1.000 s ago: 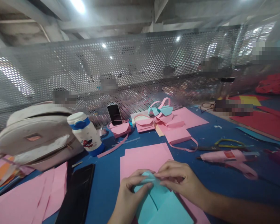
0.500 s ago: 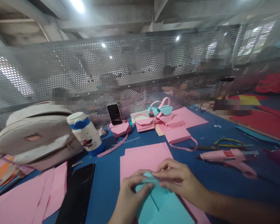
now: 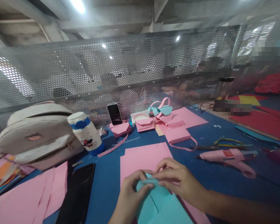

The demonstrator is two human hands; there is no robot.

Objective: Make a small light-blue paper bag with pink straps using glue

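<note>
The left hand (image 3: 133,190) has its grip closed, pinching the top of the folded blue paper (image 3: 164,209). The right hand (image 3: 180,179) touches it, fingers bent; I can't tell if they pinch. Pink paper (image 3: 142,157) lies underneath.

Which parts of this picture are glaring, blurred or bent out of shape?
Head view: the lamp at upper left burns out to white; head view: the red paper at far right is smeared, the blue paper clearer; head view: the bottle leans, probably wide-angle distortion; head view: blocky patches hide spots along the mesh screen.
</note>
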